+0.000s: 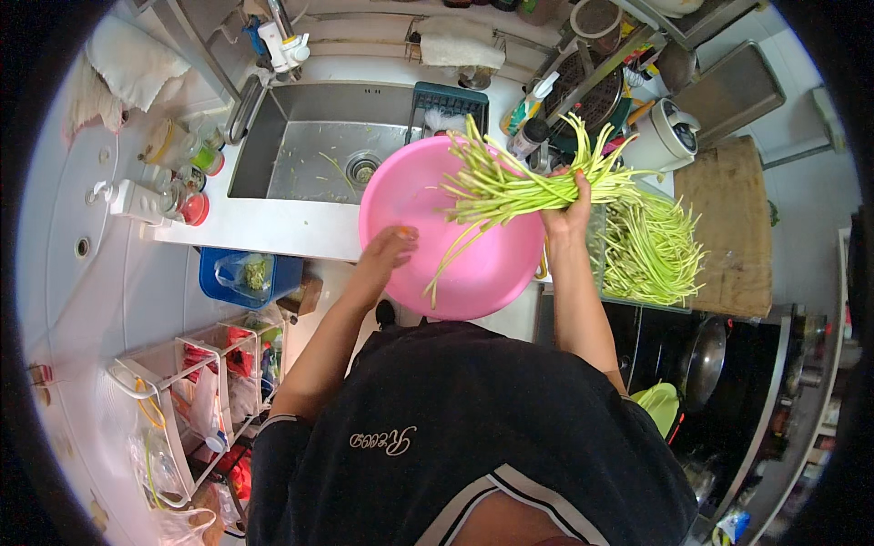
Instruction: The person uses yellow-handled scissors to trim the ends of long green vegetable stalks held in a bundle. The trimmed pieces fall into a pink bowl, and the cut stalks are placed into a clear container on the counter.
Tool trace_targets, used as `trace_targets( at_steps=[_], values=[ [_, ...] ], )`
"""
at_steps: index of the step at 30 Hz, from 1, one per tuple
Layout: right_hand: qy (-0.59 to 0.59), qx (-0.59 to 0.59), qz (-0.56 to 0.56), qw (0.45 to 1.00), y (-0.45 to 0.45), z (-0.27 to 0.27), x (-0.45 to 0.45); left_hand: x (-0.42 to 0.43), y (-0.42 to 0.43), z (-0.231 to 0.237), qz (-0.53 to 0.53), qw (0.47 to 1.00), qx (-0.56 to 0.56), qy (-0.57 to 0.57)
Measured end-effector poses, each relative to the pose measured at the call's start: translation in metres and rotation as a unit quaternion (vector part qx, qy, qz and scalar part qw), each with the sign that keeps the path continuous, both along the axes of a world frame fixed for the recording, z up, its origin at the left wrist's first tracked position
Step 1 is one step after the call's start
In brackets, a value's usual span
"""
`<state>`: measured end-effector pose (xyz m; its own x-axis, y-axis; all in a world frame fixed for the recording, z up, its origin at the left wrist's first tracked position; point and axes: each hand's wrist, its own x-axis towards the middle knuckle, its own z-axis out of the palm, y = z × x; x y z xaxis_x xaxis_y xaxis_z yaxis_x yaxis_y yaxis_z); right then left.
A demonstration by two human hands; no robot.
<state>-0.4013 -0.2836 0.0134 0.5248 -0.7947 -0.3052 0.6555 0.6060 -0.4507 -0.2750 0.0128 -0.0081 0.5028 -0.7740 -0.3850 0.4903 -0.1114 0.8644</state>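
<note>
My right hand [572,203] is closed around a thick bundle of green stems [509,190], apparently garlic sprouts or a similar vegetable. The bundle lies across the air above the right side of a pink plastic basin [450,300], with a few stems drooping into it. Over the basin's left part is my left hand [395,247], its fingers slightly spread and blurred, holding nothing that I can see. More such stems [652,249] fill a clear rectangular container [595,256] just right of my right forearm.
Behind the basin is a steel sink [314,153] with stem scraps and a dark green rack [450,95]. A wooden board [724,225] lies at right, near a black stove [737,382]. A blue bin [222,290] and a white rack [198,348] stand lower left; jars [194,208] line the left.
</note>
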Motion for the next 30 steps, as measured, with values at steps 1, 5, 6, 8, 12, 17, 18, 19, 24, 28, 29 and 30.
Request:
trace_targets(
  at_steps=[1, 5, 6, 8, 12, 17, 18, 19, 24, 28, 29, 30],
  values=[
    [0.002, 0.005, -0.007, 1.000, -0.003, -0.002, 0.000, -0.001, 0.000, 0.001, -0.060, 0.997, 0.035, -0.011],
    [0.029, 0.023, -0.045, 0.998, -0.004, 0.001, -0.001, 0.016, -0.003, 0.006, -0.207, 0.953, -0.113, 0.189],
    [0.013, 0.025, -0.032, 0.999, -0.004, 0.003, -0.003, 0.018, -0.005, 0.007, -0.191, 0.955, -0.128, 0.187],
    [0.036, 0.036, -0.046, 0.998, -0.002, 0.003, -0.005, 0.019, -0.009, 0.010, -0.158, 0.958, -0.156, 0.182],
    [0.057, 0.082, -0.051, 0.994, -0.005, -0.006, -0.012, 0.005, -0.020, 0.019, -0.148, 0.957, -0.242, 0.062],
    [0.064, 0.098, -0.070, 0.991, 0.015, -0.001, -0.008, 0.002, -0.035, 0.018, -0.051, 0.979, -0.176, -0.091],
    [0.064, 0.101, -0.076, 0.990, 0.016, 0.000, -0.010, -0.001, -0.037, 0.024, -0.045, 0.975, -0.156, -0.150],
    [0.062, 0.105, -0.080, 0.989, 0.018, 0.000, -0.010, -0.004, -0.035, 0.036, -0.038, 0.967, -0.135, -0.211],
    [0.050, 0.107, -0.052, 0.992, 0.019, 0.001, -0.006, -0.013, -0.023, 0.073, -0.019, 0.894, -0.185, -0.407],
    [0.000, 0.120, -0.051, 0.991, 0.026, 0.012, -0.002, -0.016, -0.020, 0.057, 0.058, 0.940, -0.170, -0.291],
    [-0.031, 0.126, -0.035, 0.991, 0.030, 0.016, -0.003, -0.016, -0.019, 0.052, 0.082, 0.937, -0.176, -0.289],
    [-0.035, 0.121, -0.033, 0.991, 0.034, 0.017, -0.003, -0.013, -0.015, 0.048, 0.094, 0.941, -0.139, -0.293]
  ],
)
